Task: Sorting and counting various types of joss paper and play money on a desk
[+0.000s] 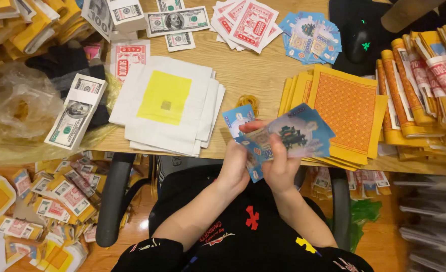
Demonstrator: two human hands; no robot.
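My left hand [234, 166] and my right hand [279, 168] hold a fanned bundle of blue printed paper notes [288, 133] together just above the table's near edge. The right thumb presses on the top blue note, while the left fingers grip the bundle from below. One blue note [236, 118] sticks up to the left of the fan. A pile of the same blue notes [311, 38] lies at the far side of the wooden table [253, 75].
White sheets with a yellow square [166, 98] lie left of my hands, an orange patterned stack [351, 108] to the right. Grey banknote bundles [77, 111], red-and-white notes [248, 22], rolled yellow bundles [424, 75] and a black mouse [358, 43] surround them. Paper packs cover the floor [47, 201].
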